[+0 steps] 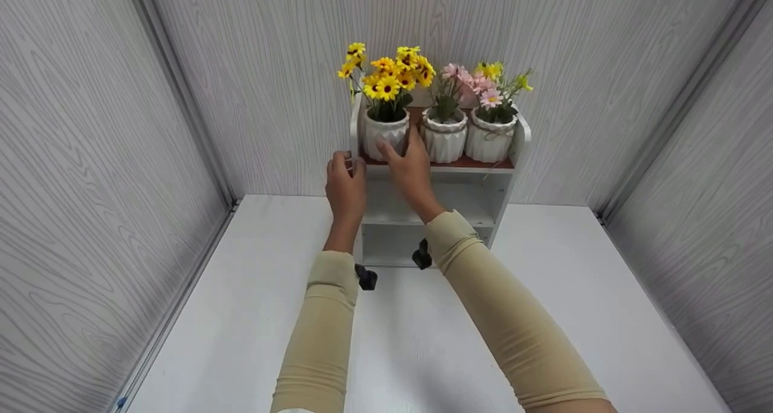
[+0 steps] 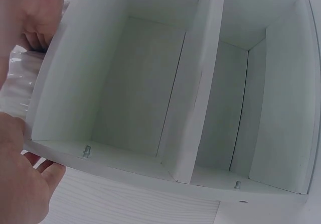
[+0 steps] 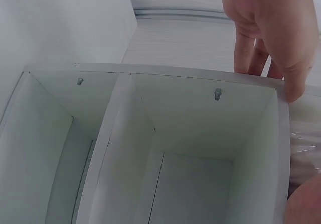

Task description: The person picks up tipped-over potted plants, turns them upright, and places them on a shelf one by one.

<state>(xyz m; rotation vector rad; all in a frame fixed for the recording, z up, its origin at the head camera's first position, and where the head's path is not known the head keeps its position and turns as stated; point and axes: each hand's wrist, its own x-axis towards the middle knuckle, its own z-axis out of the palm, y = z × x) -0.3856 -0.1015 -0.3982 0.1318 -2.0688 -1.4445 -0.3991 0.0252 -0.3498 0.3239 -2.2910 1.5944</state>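
On top of a small white shelf unit (image 1: 429, 201) stand three white ribbed flowerpots. My right hand (image 1: 413, 168) holds the leftmost pot (image 1: 386, 133), which carries yellow daisy-like artificial flowers (image 1: 392, 78); its thumb lies across the front and its fingers reach along the right side. The left hand (image 1: 346, 186) grips the shelf's left side panel near the top board. In the left wrist view, that left hand (image 2: 25, 179) has its fingers against the panel's outer face. The right wrist view shows the left hand's thumb at the front edge of the panel.
Beside the held pot stand a middle pot (image 1: 445, 136) with pink flowers and a right pot (image 1: 490, 136) with pink and yellow ones. The unit rests on a white table (image 1: 272, 268) against a wood-grain wall (image 1: 253, 87). Side walls with metal rails flank it.
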